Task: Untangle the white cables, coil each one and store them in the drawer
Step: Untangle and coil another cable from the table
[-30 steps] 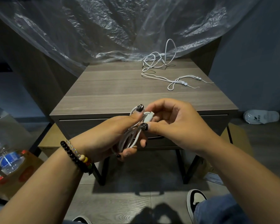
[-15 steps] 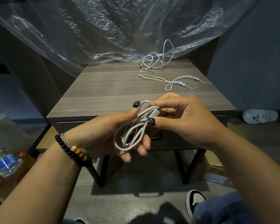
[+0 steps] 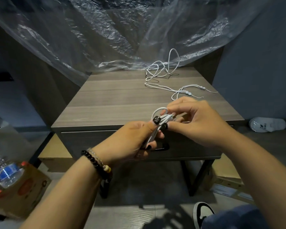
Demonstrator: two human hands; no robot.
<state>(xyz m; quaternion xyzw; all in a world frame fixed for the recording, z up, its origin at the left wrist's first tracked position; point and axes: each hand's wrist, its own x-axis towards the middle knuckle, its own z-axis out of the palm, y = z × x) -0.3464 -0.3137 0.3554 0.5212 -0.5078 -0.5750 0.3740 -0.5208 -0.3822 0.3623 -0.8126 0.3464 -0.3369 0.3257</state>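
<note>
Plastic sheet (image 3: 106,35): draped over the back edge of the table; hem lying right beside the loose cables, so a quick tug on those could drag it along.
Table (image 3: 122,100): wooden top, front edge just behind both hands; a dropped bundle would likely miss it and fall to the floor.
Drawer (image 3: 92,141): shut, handle (image 3: 162,148) partly hidden behind the left hand; storing needs one hand freed, and that release looks like the likeliest moment for loops to spring apart.
Loose cables (image 3: 162,71): still tangled at the back right of the tabletop, one loop standing upright, thin strands trailing toward the front; well apart from the hands, not yet coiled. Risk: knots tightening if pulled from one end.
Left hand (image 3: 132,139): fingers curled round the lower part of the coiled cable, thumb pressed across the strands near the top.
Right hand (image 3: 196,123): thumb and fingertips pinching the top of the same bundle, remaining fingers bent; which strand or plug sits under them, cannot tell.
Coiled cable (image 3: 162,117): held in the air between both hands, in front of the drawer; several loops gathered, one small loop sticking out above the left thumb. Risk: end not secured, coil loosening once the pinch eases.
</note>
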